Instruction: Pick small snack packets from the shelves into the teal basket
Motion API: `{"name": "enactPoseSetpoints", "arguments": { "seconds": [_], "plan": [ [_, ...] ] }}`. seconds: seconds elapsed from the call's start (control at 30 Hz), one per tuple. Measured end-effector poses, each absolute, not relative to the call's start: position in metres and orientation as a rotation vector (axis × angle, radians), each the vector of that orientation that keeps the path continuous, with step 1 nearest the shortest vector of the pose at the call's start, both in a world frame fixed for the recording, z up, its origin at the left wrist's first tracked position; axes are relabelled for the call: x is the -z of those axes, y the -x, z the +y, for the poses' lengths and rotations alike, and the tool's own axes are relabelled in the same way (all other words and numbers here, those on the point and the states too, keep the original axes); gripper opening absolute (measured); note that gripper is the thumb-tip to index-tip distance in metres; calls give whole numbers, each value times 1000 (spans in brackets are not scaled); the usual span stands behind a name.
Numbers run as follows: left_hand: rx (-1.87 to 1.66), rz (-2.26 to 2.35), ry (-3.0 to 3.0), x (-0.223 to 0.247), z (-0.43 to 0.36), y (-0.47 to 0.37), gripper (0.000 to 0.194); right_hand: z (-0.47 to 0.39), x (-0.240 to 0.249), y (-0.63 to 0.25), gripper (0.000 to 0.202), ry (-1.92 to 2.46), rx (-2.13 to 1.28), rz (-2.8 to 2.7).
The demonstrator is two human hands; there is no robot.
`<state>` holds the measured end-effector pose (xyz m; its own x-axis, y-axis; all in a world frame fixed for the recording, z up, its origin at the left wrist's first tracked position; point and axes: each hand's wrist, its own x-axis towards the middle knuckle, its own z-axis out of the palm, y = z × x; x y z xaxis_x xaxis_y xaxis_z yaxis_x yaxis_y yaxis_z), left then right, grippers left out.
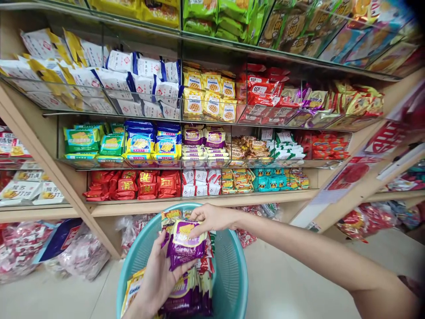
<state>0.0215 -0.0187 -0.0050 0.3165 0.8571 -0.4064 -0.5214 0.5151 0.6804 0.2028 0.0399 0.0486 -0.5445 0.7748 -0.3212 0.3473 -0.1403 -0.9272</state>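
Down low, left hand [156, 277] cradles the purple snack packet [186, 243] from below, right hand [210, 218] pinching its top edge, both grips closed on it just above the teal basket [232, 274], already stacked with packets, while matching purple packs [203, 138] sit on the shelf [199, 201] behind.

We see a glossy purple plastic snack packet [186, 246] crinkling with sheen, a smooth teal slotted plastic basket [232, 270], matt pale wood-look shelf boards [199, 201], and clear shiny glass shelf dividers [149, 110].
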Motion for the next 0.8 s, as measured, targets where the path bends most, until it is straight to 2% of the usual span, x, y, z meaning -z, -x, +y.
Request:
{"name": "enactPoseSetpoints", "arguments": {
  "seconds": [0.13, 0.27, 0.47, 0.6, 0.7, 0.8],
  "plan": [
    [-977, 903, -397, 7, -24, -28, 57, 43, -38, -200, 57, 1318, -1773, -1788],
    [-1000, 937, -321, 8, -15, -34, 67, 44, -34, -199, 59, 1352, -1688, -1917],
    [-1045, 853, -263, 15, 16, -32, 96, 39, -42, -199, 50, 1339, -1065, -2275],
    [-1043, 841, -262, 19, 18, -30, 112, 37, -50, -199, 43, 1346, -894, -2312],
    [-1023, 848, -261, 18, 13, -33, 114, 49, -66, -206, 34, 1333, -709, -2296],
    [-979, 857, -244, 15, 8, -35, 107, 77, -93, -223, 25, 1361, -276, -2281]
  ]
}}
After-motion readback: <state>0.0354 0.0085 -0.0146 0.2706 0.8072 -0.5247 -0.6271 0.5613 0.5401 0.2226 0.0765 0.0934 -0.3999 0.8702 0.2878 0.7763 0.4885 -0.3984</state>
